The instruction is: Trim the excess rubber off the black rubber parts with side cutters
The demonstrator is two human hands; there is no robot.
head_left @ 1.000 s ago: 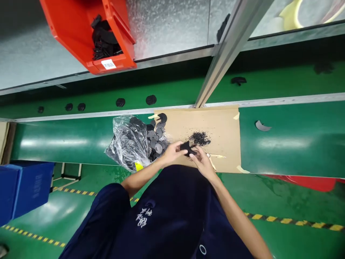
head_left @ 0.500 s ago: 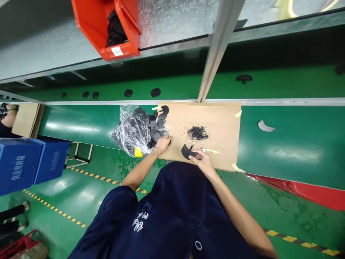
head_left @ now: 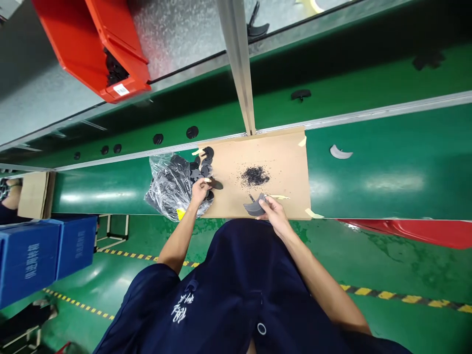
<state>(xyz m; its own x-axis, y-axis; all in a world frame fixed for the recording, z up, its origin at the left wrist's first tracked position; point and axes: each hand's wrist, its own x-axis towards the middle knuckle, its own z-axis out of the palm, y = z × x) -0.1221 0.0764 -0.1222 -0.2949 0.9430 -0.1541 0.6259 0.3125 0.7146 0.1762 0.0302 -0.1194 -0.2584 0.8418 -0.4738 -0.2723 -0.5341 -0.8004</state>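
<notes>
My left hand is at the right edge of the clear plastic bag, its fingers pinched on a thin dark disc that points toward the cardboard. Several similar black discs spill from the bag's mouth beside it. My right hand grips a dark grey crescent-shaped part by its right end, low over the cardboard's near edge. A short black stem sticks up from that part. Beyond it lies a pile of tiny black pieces on the cardboard sheet.
The plastic bag bulges with black parts. A pale crescent part lies on the green bench to the right. A metal post rises behind the cardboard. An orange bin sits on the upper shelf. Blue crates stand at left.
My view has shifted. My left hand has turned, and the disc in its fingers now shows more. The crescent part has tilted in my right hand, showing a greyer face.
</notes>
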